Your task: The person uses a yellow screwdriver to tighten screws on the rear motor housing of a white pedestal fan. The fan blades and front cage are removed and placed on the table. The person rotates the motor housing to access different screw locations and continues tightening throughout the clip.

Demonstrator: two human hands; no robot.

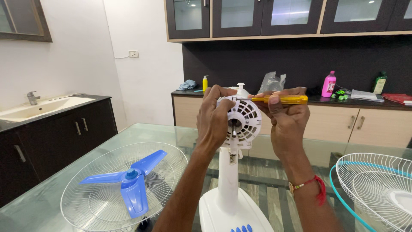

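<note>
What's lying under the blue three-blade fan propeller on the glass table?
The blue three-blade fan propeller rests on a round white wire fan guard, which lies on the glass table. The guard's centre is hidden by the propeller hub.

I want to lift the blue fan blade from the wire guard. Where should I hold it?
Grip the raised round hub of the blue fan blade from above. It stands up at the middle, while the three thin blades lie flat on the wire guard, probably harder to pinch.
</note>
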